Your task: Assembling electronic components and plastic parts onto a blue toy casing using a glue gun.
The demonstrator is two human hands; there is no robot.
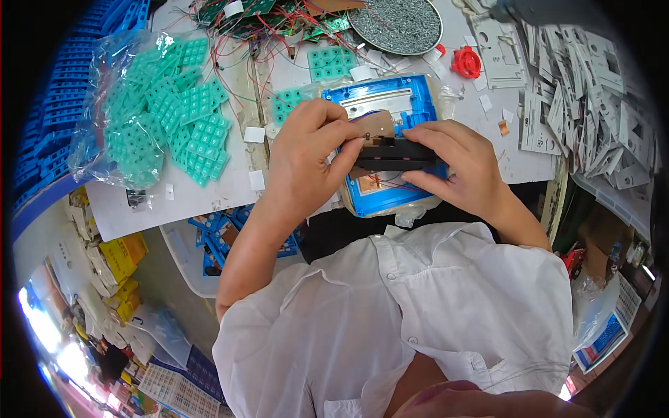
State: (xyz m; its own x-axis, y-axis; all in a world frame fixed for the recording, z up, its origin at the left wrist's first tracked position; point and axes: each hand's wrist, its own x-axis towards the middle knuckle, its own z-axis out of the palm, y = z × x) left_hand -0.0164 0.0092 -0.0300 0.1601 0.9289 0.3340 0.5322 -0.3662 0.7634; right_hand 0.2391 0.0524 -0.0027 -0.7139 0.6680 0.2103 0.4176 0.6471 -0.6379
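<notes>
A long black plastic part (397, 159) is gripped between the thumb and fingers of my right hand (465, 157) at its right end. My left hand (306, 155) is closed in a pinch at the other end, beside a brown circuit board (376, 123); what lies between these fingertips is too small to make out. Thin wires run from the board. Below both hands lies a blue plastic housing (419, 90) with a silvery window strip, resting on clear plastic wrapping. A copper-coloured piece (369, 183) shows inside it, under the black part.
Green rubber keypads (202, 136) spill from a clear bag at left. Loose wires (244, 49) and a round dish of small metal screws (397, 24) lie at the back. Stacked white-grey plates (592, 97) fill the right, near a red plastic ring (465, 63). A bin (185, 261) of blue parts stands below the table edge.
</notes>
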